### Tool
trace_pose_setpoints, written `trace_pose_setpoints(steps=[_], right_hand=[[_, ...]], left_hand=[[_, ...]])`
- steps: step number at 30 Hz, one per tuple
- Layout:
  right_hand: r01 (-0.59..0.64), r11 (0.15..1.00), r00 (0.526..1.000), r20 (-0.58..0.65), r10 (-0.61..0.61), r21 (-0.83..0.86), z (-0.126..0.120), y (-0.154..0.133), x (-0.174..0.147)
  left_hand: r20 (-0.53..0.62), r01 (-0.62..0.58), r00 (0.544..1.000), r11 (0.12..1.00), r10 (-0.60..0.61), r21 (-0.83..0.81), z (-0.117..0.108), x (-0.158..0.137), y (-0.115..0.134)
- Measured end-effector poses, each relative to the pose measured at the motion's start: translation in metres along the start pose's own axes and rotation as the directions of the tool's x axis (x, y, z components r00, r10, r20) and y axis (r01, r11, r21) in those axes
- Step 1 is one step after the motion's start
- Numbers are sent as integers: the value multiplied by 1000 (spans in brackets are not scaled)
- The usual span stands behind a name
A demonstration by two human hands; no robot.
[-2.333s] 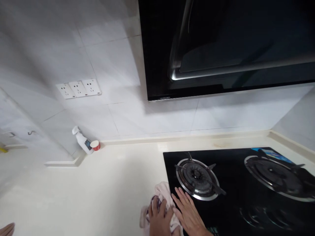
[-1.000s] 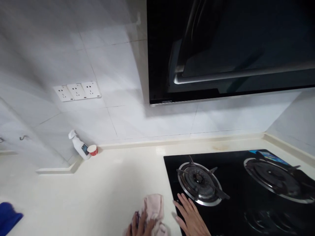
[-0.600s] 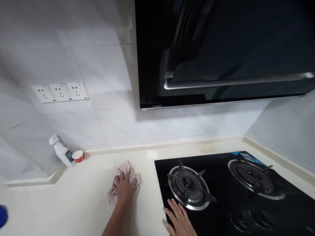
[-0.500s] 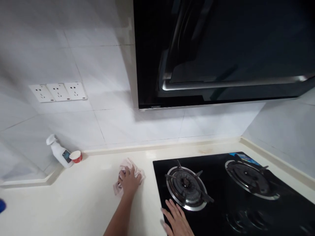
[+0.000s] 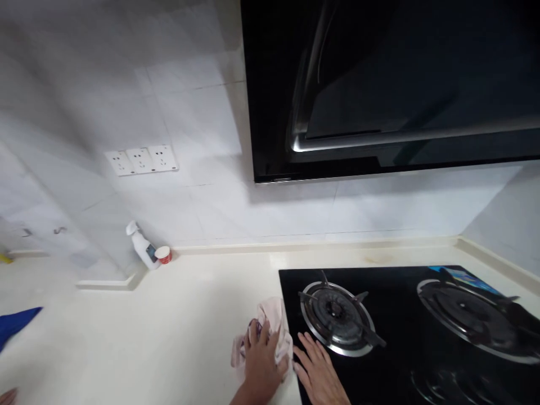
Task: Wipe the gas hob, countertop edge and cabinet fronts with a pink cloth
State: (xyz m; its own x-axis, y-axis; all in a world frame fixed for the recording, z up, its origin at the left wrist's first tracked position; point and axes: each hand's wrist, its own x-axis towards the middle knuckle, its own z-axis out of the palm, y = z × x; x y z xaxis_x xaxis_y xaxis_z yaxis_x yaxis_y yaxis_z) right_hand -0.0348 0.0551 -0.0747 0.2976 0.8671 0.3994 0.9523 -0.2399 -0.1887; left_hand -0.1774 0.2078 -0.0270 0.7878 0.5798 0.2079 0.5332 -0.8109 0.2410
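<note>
My left hand (image 5: 262,360) presses down on a crumpled pale pink cloth (image 5: 273,312), its fingers bent into the folds. The cloth lies on the cream countertop (image 5: 202,320), right against the left edge of a black gas stove (image 5: 396,320). My right hand (image 5: 317,368) rests flat on the stove's front left part with fingers spread and nothing in them. Just beyond its fingertips is the left burner (image 5: 335,309) with its metal pan support.
A white spray bottle (image 5: 142,247) and a small red and white cup (image 5: 163,255) stand by the wall. Overhead hangs a black range hood (image 5: 379,90). At left lie blue fabric (image 5: 19,323) and, at the lower edge, part of a person's hand (image 5: 7,396).
My left hand has drawn the cloth toward me and right, up to the stove's edge. My right hand stays on the stove. The view has turned left, showing more counter.
</note>
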Motion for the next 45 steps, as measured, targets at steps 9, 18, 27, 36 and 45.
trace_pose_setpoints(steps=[9, 18, 27, 36, 45], right_hand=[[-56, 997, 998, -7, 57, 45, 10, -4, -5], [-16, 1000, 999, -44, 16, 12, 15, 3, -7], [46, 998, 999, 1, -46, -40, 8, 13, -5], [-33, 999, 999, 19, 33, 20, 6, 9, -7], [-81, 996, 996, 42, 79, 39, -4, -2, -3]], left_hand=[[157, 65, 986, 997, -58, -39, -17, -94, -26], [107, 243, 965, 970, -239, -26, -63, -50, -74], [85, 336, 937, 941, -338, 41, -58, 68, -84], [90, 240, 967, 971, -237, -20, -59, 19, -81], [29, 344, 937, 934, -348, 93, -90, -116, -135]])
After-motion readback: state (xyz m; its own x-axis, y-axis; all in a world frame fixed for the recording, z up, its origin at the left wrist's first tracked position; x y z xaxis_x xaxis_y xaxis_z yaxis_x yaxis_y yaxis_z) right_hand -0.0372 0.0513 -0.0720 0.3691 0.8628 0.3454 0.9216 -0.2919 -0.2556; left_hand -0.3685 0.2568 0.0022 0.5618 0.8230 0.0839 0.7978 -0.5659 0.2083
